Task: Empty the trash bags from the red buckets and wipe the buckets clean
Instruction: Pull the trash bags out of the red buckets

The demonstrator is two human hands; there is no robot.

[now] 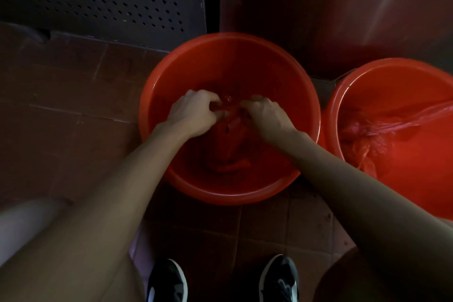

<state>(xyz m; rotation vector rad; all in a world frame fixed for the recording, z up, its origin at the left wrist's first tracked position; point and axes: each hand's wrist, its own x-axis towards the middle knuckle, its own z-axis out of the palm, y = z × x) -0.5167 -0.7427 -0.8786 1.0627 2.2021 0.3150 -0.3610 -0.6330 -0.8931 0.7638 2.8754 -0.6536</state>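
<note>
Both hands down inside the near red bucket (157,95): left hand (193,113) and right hand (267,115) each pinch the bunched red trash bag (230,137), grip closed tight, bag hanging between and below them.

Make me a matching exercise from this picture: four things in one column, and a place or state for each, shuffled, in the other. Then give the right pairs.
Things
1. left hand
2. right hand
3. bucket on the right
4. shoes

Places or states
A. on the tiled floor at the bottom edge of the view
B. grips the red bag from the right side, inside the middle bucket
C. holds a crumpled translucent red bag, no hand in it
D. grips the red bag from the left side, inside the middle bucket

Pairs: 1-D, 2-B, 3-C, 4-A
</note>
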